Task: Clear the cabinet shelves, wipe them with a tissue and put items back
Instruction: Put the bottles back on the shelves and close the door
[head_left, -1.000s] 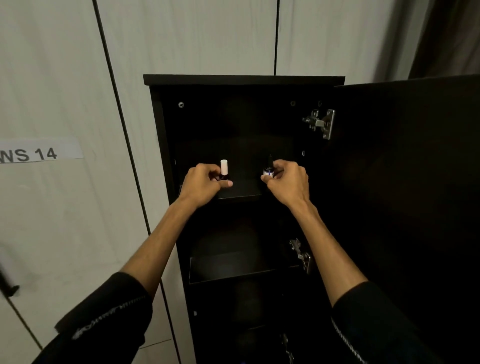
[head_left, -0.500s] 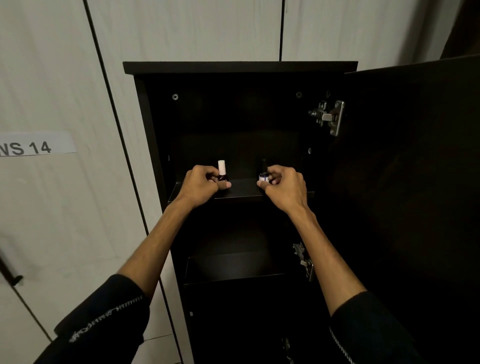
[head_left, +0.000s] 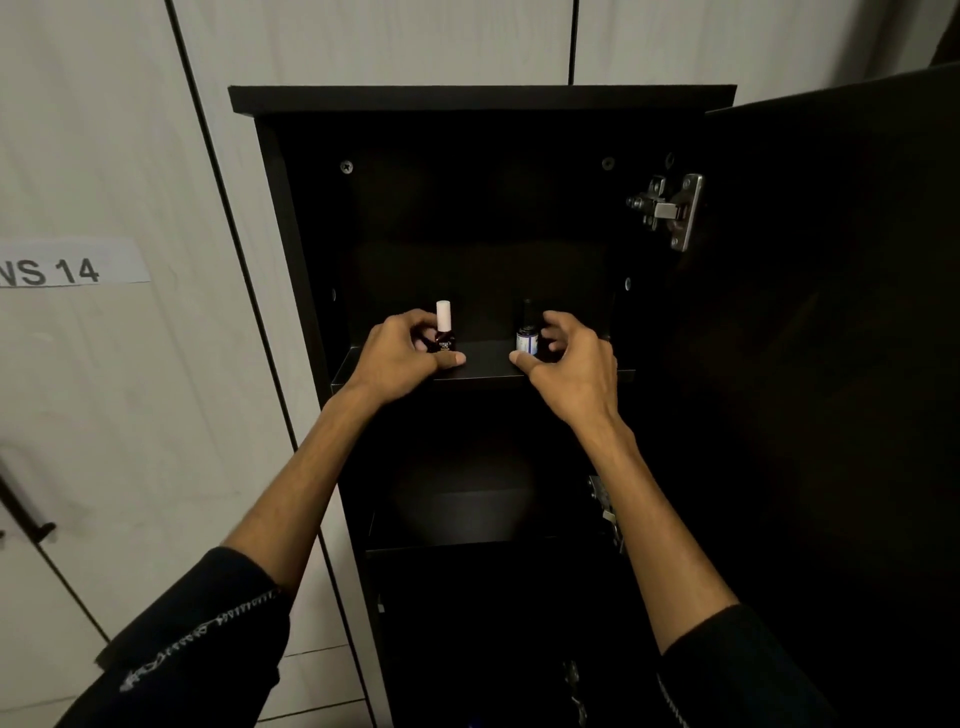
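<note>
Looking down into a tall black cabinet (head_left: 291, 218) with its door (head_left: 831, 312) swung open to our right, we've got both arms reaching up to the top shelf (head_left: 488, 370). Two small bottles stand upright there, a little apart from each other near the front edge. On the left is a dark red bottle (head_left: 445, 336) with a pale pink cap, and our left hand (head_left: 400, 358) is curled round its lower body, thumb across the front and fingers behind it. On the right is a darker bottle with a white and blue label (head_left: 527, 338) and a black cap that's hard to make out against the dark back panel. Our right hand (head_left: 569, 366) sits just beside it with the fingers spread and relaxed, thumb tip close to the base of the bottle, not gripping anything as far as we can tell. A lower shelf (head_left: 457, 519) is visible under our wrists, pretty dim. A silver hinge (head_left: 670, 208) shows at the upper right of the cabinet opening. Pale wall panels (head_left: 130, 415) sit behind, with a paper label (head_left: 67, 265) reading "WS 14" partly cut off at the left.
</note>
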